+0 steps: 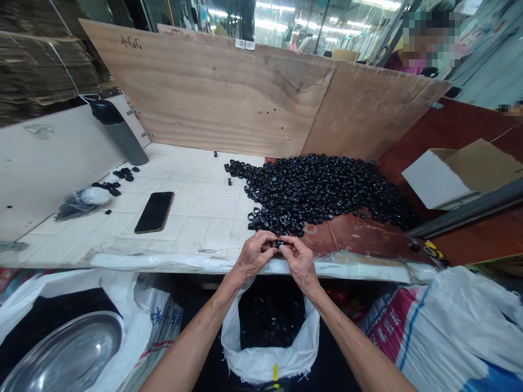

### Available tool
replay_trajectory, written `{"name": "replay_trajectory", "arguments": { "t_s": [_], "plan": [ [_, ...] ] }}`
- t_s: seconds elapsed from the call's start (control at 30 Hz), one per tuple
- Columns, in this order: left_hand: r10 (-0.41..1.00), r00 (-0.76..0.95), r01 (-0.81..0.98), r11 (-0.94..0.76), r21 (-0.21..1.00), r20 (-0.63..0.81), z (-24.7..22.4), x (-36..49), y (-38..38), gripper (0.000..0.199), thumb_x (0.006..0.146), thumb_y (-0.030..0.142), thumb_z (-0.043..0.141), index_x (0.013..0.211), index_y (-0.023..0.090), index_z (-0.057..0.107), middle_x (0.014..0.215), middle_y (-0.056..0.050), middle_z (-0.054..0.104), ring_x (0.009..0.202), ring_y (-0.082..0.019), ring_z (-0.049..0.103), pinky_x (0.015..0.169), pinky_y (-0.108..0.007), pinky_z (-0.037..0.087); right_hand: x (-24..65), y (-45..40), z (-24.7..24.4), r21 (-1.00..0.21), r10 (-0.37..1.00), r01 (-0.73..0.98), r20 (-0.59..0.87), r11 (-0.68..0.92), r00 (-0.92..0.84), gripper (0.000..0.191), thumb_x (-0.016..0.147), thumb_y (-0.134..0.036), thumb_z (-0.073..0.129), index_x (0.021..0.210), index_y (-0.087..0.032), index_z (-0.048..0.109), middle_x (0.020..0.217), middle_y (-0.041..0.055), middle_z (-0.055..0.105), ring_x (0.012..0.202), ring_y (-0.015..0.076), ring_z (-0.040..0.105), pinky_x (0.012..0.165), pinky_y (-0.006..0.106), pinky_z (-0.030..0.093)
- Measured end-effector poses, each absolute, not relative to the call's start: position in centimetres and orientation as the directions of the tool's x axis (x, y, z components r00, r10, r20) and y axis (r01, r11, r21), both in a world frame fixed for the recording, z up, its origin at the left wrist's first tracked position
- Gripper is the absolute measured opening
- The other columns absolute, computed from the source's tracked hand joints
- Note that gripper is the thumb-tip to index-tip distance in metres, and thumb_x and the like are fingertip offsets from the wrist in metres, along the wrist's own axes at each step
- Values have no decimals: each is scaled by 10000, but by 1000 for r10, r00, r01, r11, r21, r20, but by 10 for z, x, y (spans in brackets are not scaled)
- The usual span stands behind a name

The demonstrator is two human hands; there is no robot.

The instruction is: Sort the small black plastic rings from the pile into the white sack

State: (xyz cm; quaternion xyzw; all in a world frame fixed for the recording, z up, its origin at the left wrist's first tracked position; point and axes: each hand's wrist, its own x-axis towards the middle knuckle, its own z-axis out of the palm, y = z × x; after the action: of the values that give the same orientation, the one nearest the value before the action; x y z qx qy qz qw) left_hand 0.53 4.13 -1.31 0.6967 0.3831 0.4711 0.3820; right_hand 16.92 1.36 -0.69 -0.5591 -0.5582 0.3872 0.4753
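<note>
My left hand [256, 252] and my right hand [299, 260] meet at the table's front edge, fingertips pinched together. Between them is a small black ring-shaped part [279, 243], partly covered by the fingers; both hands grip it. Just beyond the fingertips spreads a large pile of similar black parts [322, 185], loose and shiny. Below my hands an open white woven sack [269, 362] holds many dark parts, hard to make out singly.
Left on the table are a phone [154, 212], a grey bottle [122, 139] and a plastic bag of black pieces [77, 204]. A plywood board [212, 87] walls the back. At right stand a cardboard box [439, 179] and a full sack [457, 326]. A metal basin [69, 354] sits lower left.
</note>
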Motion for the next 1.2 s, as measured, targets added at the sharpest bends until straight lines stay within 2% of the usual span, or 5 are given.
{"name": "replay_trajectory", "arguments": {
  "t_s": [0.27, 0.43, 0.83, 1.07, 1.2],
  "plan": [
    [896, 285, 156, -393, 906, 340, -7, 2, 41, 212, 847, 203, 651, 1055, 195, 692, 1050, -67, 695, 980, -199, 661, 899, -352, 540, 173, 12, 1, -944, 984, 286, 178, 164, 24, 190, 863, -292, 612, 1005, -220, 715, 1051, 70, 673, 931, 204, 649, 801, 312, 530],
    [944, 280, 8, -184, 983, 174, -5, 4, 37, 236, 835, 268, 675, 1040, 153, 648, 1001, -68, 716, 866, -183, 698, 813, -324, 579, 170, 13, -1, -957, 989, 266, 136, 115, 61, 224, 856, -305, 620, 1053, -211, 674, 993, 63, 698, 822, 189, 660, 788, 322, 528],
    [895, 311, 36, -348, 937, 320, 0, 2, 36, 153, 870, 261, 658, 973, 153, 693, 973, -71, 719, 919, -190, 668, 872, -318, 530, 168, 17, 2, -735, 965, 641, 258, 223, -40, 358, 955, -379, 503, 664, -193, 599, 642, 7, 583, 610, 140, 529, 646, 269, 421],
    [915, 275, 15, -313, 950, 297, -5, 1, 37, 187, 846, 228, 681, 1015, 148, 690, 999, -77, 715, 935, -197, 669, 874, -316, 526, 174, 9, 6, -807, 952, 506, 281, 305, -125, 275, 913, -325, 579, 1147, -187, 623, 870, 44, 664, 736, 168, 627, 698, 268, 512],
    [897, 313, 8, -331, 944, 312, -6, 0, 37, 170, 857, 236, 677, 1004, 152, 694, 991, -70, 716, 932, -192, 665, 882, -311, 521, 176, 13, 9, -749, 941, 572, 305, 333, -148, 219, 949, -313, 521, 911, -191, 700, 784, 44, 687, 698, 174, 636, 700, 282, 502]
  ]
}}
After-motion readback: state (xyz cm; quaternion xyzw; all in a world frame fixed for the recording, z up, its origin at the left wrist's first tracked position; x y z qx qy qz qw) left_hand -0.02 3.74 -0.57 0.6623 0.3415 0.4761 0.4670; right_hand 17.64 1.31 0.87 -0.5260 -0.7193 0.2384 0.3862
